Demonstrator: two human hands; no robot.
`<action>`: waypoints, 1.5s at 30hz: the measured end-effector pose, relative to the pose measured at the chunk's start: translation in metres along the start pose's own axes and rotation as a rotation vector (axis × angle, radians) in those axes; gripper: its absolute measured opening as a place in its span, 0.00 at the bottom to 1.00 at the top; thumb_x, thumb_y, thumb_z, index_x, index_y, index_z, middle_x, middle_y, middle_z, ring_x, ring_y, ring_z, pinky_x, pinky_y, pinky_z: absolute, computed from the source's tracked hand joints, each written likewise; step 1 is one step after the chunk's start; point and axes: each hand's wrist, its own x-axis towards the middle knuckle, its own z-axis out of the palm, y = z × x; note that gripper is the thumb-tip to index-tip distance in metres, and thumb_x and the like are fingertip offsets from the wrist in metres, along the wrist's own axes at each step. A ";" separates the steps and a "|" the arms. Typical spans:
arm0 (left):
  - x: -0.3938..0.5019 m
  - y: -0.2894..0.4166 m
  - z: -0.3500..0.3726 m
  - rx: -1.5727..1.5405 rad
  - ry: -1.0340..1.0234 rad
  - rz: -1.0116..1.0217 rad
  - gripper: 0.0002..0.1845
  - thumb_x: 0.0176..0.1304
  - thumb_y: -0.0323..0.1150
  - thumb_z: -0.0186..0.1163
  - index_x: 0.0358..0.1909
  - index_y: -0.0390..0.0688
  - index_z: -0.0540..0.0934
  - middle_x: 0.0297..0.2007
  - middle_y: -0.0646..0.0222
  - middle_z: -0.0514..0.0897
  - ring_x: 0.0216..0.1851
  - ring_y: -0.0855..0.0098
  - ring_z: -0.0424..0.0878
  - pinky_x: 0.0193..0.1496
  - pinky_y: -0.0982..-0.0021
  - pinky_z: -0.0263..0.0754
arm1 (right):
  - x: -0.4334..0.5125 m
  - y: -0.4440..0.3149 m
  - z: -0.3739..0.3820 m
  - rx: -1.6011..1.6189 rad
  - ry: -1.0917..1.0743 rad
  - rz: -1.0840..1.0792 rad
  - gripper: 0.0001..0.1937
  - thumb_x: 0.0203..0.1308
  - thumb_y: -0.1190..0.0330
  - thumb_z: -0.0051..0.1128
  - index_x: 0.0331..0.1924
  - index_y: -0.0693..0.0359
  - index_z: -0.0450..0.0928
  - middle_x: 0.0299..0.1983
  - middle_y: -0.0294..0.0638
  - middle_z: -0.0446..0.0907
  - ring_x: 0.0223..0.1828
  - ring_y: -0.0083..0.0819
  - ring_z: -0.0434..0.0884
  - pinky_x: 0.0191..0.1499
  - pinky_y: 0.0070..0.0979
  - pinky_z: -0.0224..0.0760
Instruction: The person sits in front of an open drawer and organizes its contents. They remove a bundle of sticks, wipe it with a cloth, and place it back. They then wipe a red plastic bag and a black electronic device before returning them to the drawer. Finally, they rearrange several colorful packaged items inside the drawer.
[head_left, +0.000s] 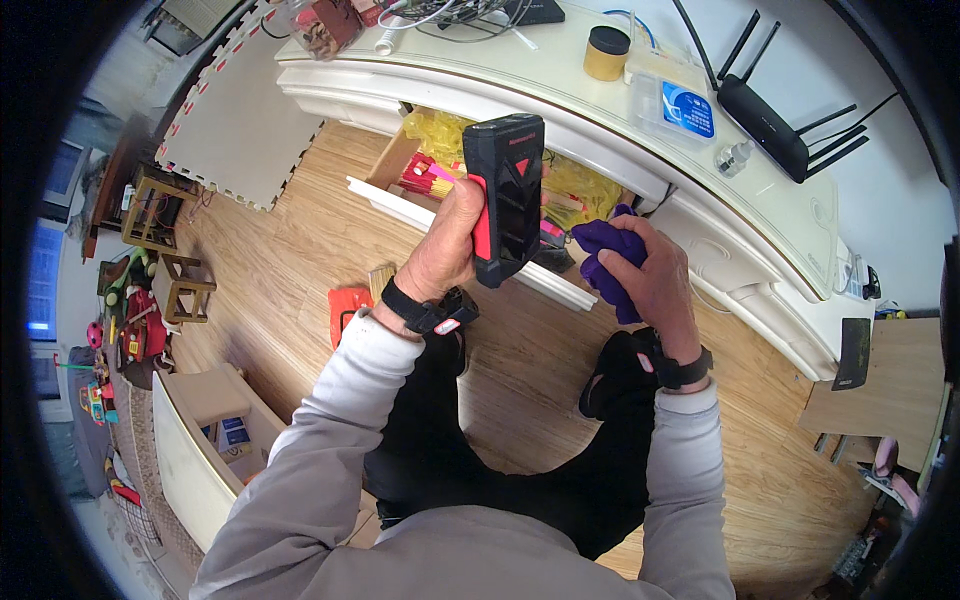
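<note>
My left hand (442, 244) grips a black handheld device with red side trim (514, 202), held upright above a pulled-out drawer; its exact kind I cannot tell. A bunched purple cloth (611, 262) is pinched in my right hand (656, 277), to the right of the device and apart from it. Below both hands, the white-fronted drawer (397, 206) holds yellow plastic bags (439, 139), red and yellow packets (424, 176) and other small items. The device and my hands hide part of its contents.
On the white cabinet top (480, 56) stand a black router (765, 131), a clear plastic box (671, 112), a black-lidded jar (606, 52) and tangled cables (480, 15). An orange bag (346, 307) lies on the wood floor. Another drawer (199, 457) is at left, near small stools (184, 285).
</note>
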 end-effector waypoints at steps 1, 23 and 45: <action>0.000 0.001 0.001 0.015 0.009 0.006 0.52 0.63 0.75 0.44 0.74 0.40 0.62 0.61 0.59 0.78 0.56 0.67 0.82 0.57 0.62 0.82 | 0.000 0.000 0.000 -0.004 -0.002 0.003 0.19 0.53 0.62 0.71 0.48 0.60 0.83 0.37 0.55 0.86 0.39 0.50 0.86 0.46 0.40 0.78; -0.001 0.011 -0.007 -0.296 -0.019 0.040 0.58 0.50 0.66 0.72 0.73 0.37 0.61 0.63 0.58 0.73 0.65 0.60 0.75 0.66 0.57 0.78 | -0.001 -0.001 0.001 0.023 -0.014 -0.011 0.19 0.54 0.61 0.70 0.48 0.58 0.82 0.36 0.53 0.85 0.38 0.50 0.85 0.44 0.39 0.77; 0.009 0.016 -0.034 -0.710 0.170 -0.018 0.48 0.71 0.70 0.33 0.70 0.34 0.64 0.64 0.31 0.71 0.66 0.33 0.70 0.71 0.41 0.67 | 0.001 0.001 0.006 0.023 -0.006 -0.016 0.18 0.54 0.61 0.70 0.48 0.58 0.83 0.35 0.53 0.85 0.37 0.49 0.86 0.42 0.38 0.78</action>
